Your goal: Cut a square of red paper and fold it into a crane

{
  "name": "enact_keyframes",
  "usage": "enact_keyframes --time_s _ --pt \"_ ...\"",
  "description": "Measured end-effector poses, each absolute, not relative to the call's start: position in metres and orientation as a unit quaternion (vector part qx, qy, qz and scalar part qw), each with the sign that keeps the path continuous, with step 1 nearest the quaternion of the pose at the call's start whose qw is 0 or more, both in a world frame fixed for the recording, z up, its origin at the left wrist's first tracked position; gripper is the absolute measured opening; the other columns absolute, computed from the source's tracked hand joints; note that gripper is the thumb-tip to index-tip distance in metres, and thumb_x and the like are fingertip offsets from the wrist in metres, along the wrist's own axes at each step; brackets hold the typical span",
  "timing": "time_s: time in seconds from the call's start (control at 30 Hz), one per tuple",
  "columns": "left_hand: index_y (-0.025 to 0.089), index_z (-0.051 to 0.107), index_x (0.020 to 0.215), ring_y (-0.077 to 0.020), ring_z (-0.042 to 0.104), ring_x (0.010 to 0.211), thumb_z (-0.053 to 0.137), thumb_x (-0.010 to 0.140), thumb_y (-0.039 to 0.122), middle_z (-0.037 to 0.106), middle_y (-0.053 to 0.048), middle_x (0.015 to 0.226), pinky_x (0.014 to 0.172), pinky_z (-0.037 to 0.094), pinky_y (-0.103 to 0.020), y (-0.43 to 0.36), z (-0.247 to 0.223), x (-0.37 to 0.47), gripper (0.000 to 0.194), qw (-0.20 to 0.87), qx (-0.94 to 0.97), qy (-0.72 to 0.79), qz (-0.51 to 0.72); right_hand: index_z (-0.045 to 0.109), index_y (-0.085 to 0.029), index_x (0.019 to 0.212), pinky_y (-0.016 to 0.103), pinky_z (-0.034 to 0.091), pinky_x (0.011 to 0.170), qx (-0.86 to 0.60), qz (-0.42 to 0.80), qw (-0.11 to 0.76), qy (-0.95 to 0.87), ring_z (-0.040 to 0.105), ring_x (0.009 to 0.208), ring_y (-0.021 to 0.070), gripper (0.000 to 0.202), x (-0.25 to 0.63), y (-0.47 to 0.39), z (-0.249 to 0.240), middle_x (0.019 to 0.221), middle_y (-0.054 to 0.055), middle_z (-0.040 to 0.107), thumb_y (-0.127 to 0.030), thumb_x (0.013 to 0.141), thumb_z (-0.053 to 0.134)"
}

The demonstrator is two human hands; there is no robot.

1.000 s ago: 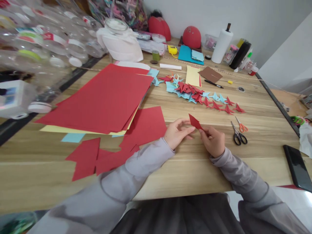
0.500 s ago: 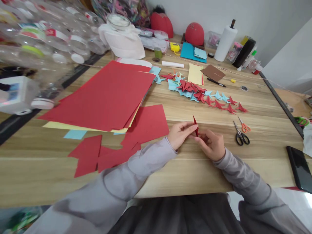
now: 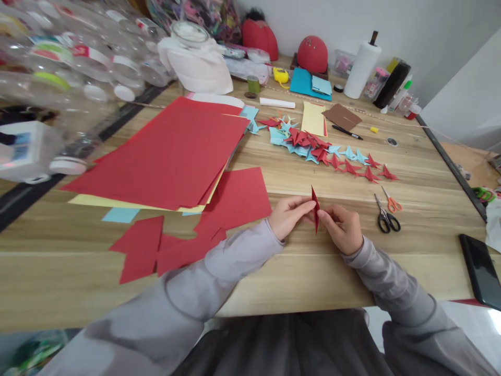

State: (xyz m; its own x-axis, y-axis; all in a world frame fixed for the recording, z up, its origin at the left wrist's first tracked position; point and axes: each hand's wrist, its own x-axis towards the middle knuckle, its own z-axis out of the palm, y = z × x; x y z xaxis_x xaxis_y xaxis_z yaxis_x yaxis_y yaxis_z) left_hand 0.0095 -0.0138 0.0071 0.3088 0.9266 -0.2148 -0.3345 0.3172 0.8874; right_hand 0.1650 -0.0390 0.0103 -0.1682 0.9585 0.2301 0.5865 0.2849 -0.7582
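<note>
Above the table's near middle, my left hand (image 3: 290, 215) pinches a small folded piece of red paper (image 3: 315, 211), seen almost edge-on with its tip pointing up. My right hand (image 3: 343, 227) grips the same paper from the right, thumb and index finger at its edge. Behind both hands lies a cluster of red paper cranes (image 3: 299, 138) and light blue paper cranes (image 3: 355, 153). To the left are red paper squares (image 3: 141, 248) and a big stack of red sheets (image 3: 168, 156) over yellow ones.
Black-handled scissors (image 3: 387, 219) and orange scissors (image 3: 392, 200) lie right of my hands. A black phone (image 3: 480, 269) rests at the right edge. Plastic bottles (image 3: 92, 62) pile up at the left. A pen (image 3: 347, 132) and brown paper (image 3: 342, 117) are further back.
My right hand has shifted slightly right and its fingers have drawn in. The folded red paper now shows more of its lower part between my hands.
</note>
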Motion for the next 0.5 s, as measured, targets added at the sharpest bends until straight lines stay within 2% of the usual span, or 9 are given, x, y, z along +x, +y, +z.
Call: enact_keyframes --time_s 0.17,0.3,0.4,0.5 --pt "0.012 0.070 0.085 -0.0149 0.063 0.068 0.072 0.060 0.037 0.071 -0.007 0.081 0.058 0.051 -0.025 -0.0121 0.0051 0.0067 0.035 0.710 0.382 0.383 0.452 0.059 -0.019 0.082 0.024 0.041 0.049 -0.540 0.274 0.366 -0.706 0.055 0.048 0.0119 0.023 0.1647 -0.0397 0.0106 0.058 0.001 0.062 -0.041 0.083 0.053" --pt "0.012 0.070 0.091 -0.0139 0.062 0.064 0.070 0.063 0.035 0.070 -0.007 0.078 0.059 0.051 -0.026 -0.0119 0.0035 0.0064 0.036 0.684 0.407 0.399 0.456 0.055 -0.020 0.097 0.023 0.045 0.053 -0.543 0.234 0.388 -0.707 0.058 0.052 0.0118 0.019 0.1646 -0.0398 0.0104 0.065 0.001 0.066 -0.031 0.081 0.053" --pt "0.012 0.070 0.094 -0.0146 0.062 0.068 0.069 0.065 0.034 0.071 -0.008 0.088 0.062 0.052 -0.027 -0.0143 0.0052 0.0072 0.036 0.655 0.439 0.403 0.464 0.054 -0.020 0.098 0.023 0.046 0.055 -0.551 0.219 0.393 -0.703 0.058 0.054 0.0116 0.020 0.1652 -0.0378 0.0076 0.066 0.000 0.066 -0.024 0.078 0.052" --pt "0.014 0.070 0.097 -0.0165 0.063 0.076 0.067 0.068 0.035 0.070 -0.009 0.095 0.066 0.053 -0.029 -0.0179 0.0083 0.0072 0.036 0.651 0.474 0.382 0.454 0.055 -0.020 0.094 0.023 0.045 0.055 -0.559 0.224 0.387 -0.698 0.057 0.053 0.0113 0.018 0.1663 -0.0346 0.0025 0.067 0.000 0.065 -0.023 0.076 0.053"
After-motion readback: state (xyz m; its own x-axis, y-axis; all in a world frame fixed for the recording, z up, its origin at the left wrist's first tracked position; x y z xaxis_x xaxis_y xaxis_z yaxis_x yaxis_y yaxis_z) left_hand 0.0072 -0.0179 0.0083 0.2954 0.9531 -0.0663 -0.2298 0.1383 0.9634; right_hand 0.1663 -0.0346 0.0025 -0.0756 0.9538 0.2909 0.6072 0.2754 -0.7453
